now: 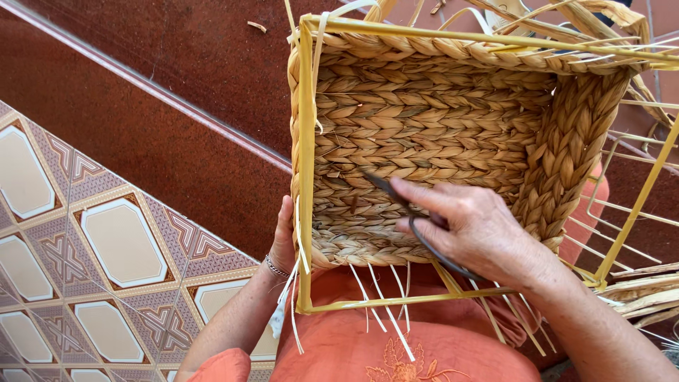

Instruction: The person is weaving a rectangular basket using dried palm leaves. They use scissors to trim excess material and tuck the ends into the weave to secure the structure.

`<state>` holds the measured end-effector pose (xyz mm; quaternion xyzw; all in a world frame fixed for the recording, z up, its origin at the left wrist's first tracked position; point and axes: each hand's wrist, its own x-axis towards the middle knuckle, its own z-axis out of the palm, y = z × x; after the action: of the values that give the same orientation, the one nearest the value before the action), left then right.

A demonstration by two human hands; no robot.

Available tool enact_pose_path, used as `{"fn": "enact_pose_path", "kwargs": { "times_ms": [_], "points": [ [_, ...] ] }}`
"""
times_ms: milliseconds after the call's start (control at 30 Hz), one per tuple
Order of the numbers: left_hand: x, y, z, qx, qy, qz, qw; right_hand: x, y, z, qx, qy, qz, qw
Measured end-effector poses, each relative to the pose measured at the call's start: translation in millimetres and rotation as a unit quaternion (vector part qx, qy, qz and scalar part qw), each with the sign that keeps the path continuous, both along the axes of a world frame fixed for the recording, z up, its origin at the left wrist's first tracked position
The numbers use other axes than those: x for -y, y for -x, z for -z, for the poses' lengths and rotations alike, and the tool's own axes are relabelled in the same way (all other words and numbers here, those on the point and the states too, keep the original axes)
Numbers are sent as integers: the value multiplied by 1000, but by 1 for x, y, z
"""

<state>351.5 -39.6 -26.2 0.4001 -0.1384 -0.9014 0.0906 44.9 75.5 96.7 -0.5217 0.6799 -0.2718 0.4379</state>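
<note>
A half-woven basket (pixel 431 120) of braided straw on a yellow wire frame (pixel 305 177) rests on my lap, open side toward me. My left hand (pixel 283 237) grips the frame's left outer edge, a bracelet on its wrist. Inside the basket, my right hand (pixel 470 226) holds dark scissors (pixel 396 198), their blades pointing left against the woven bottom. Loose pale strands (pixel 382 304) hang from the basket's near edge over my orange clothing (pixel 368 346).
Patterned floor tiles (pixel 106 247) lie to the left beside a dark red polished step (pixel 177 92). Another yellow wire frame (pixel 629 219) and loose straw (pixel 647 290) sit at the right. More straw pieces lie beyond the basket at the top.
</note>
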Motion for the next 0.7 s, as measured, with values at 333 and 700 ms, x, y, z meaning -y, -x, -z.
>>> {"fn": "enact_pose_path", "kwargs": {
  "times_ms": [333, 700],
  "points": [
    [0, 7, -17, 25, 13, -3, 1000, 32, -21, -2, 49, -71, -151, 985],
    [0, 4, -11, 18, -27, 1, 999, 41, -39, 3, 25, -114, -192, 974]
  ]
}}
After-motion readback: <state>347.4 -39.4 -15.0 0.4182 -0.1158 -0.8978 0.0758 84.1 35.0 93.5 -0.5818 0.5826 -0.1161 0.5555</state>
